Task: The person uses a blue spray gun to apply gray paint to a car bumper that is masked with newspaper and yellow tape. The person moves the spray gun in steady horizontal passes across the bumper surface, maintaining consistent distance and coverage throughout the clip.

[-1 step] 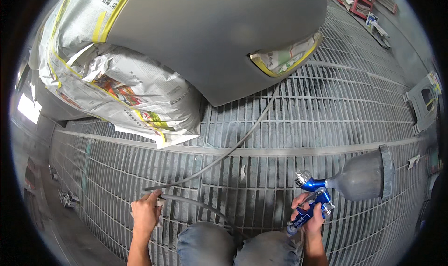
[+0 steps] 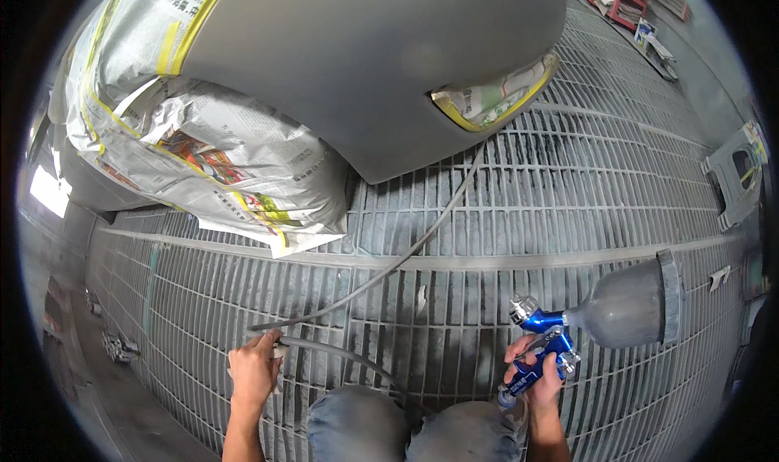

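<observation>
My right hand is wrapped round the handle of a blue spray gun, its silver nozzle pointing left. A translucent grey paint cup is fitted to the gun and lies tilted to the right. At the lower left my left hand is closed on a grey air hose, beside something pale in the palm that I cannot make out. The hose bends at that hand; one stretch runs up under a grey car bumper, the other down past my knees.
Newspaper edged with yellow tape masks the wheel area and a bumper opening. Metal grating forms the floor. A grey plastic stool stands at the right, and a red rack at the far right.
</observation>
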The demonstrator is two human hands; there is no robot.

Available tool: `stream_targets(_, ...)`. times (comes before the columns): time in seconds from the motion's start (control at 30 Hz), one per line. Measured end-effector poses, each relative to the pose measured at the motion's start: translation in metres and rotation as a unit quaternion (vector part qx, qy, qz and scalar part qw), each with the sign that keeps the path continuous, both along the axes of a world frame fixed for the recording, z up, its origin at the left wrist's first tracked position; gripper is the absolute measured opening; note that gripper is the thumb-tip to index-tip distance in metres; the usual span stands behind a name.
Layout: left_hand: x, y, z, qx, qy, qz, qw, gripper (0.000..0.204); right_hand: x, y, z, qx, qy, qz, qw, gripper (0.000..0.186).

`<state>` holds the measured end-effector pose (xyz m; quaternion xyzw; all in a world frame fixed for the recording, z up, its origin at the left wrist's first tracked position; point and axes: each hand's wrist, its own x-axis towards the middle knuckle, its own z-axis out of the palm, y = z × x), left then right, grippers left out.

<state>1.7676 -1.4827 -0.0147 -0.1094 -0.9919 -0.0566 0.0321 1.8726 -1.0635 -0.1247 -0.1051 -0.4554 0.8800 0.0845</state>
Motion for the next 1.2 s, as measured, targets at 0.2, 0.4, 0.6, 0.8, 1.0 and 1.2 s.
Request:
stream_targets(0.2, -0.010, 0.013, 0.001, 0.001, -0.012, -0.023, 1.000, 0.048, 0.003, 0.001, -0.004, -0.010, -0.034, -0.036, 0.999, 0.054)
stream_targets(0.4, -0.001, -0.014, 0.017, -0.050, -0.026, 0.011, 0.998, 0.045, -0.021, 0.010, -0.022, -0.097, -0.012, -0.071, 0.993, 0.050)
stream_targets(0.6, -0.003, 0.006, 0.024, -0.088, -0.013, -0.015, 0.996, 0.029, -0.013, 0.020, -0.032, -0.105, -0.007, -0.057, 0.993, 0.052)
stream_targets(0.8, 0.001, 0.012, 0.030, -0.153, -0.019, -0.013, 0.988, 0.027, -0.017, 0.010, -0.050, -0.164, 0.008, -0.005, 0.986, 0.054)
stream_targets(1.0, 0.001, 0.027, 0.046, -0.194, -0.012, -0.014, 0.981, 0.027, -0.041, 0.025, -0.050, -0.175, 0.039, -0.034, 0.983, 0.041)
stream_targets(1.2, 0.001, 0.030, 0.055, -0.233, 0.007, -0.031, 0.972, 0.027, -0.072, 0.045, -0.034, -0.129, 0.049, -0.115, 0.984, 0.039)
